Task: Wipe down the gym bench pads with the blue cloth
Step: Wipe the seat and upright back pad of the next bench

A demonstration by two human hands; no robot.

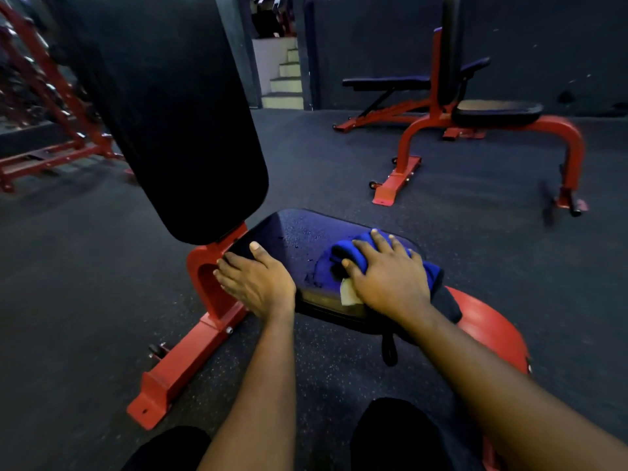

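The tall black padded backrest (163, 107) is standing steeply up behind and to the left of the flat black vinyl seat pad (299, 232). Both are riding on the bench's red steel frame (204, 266), which is looking heavy and rigid enough to take a firm push. The seat pad is showing droplets and a wet sheen just left of the cloth, so its skin is probably feeling slick, firm with a little give. The bunched blue terry cloth (353, 253) is lying on the seat pad's right half. It is looking soft, light and limp, so a palm flattened over the bunch should be working better than a pinched corner. The right hand (387, 273) is doing just that, fingers spread and pressing down, not clenched. The left hand (258, 277) is resting flat on the seat pad's left edge, fingers relaxed over the rim, grasping nothing and likely bracing.
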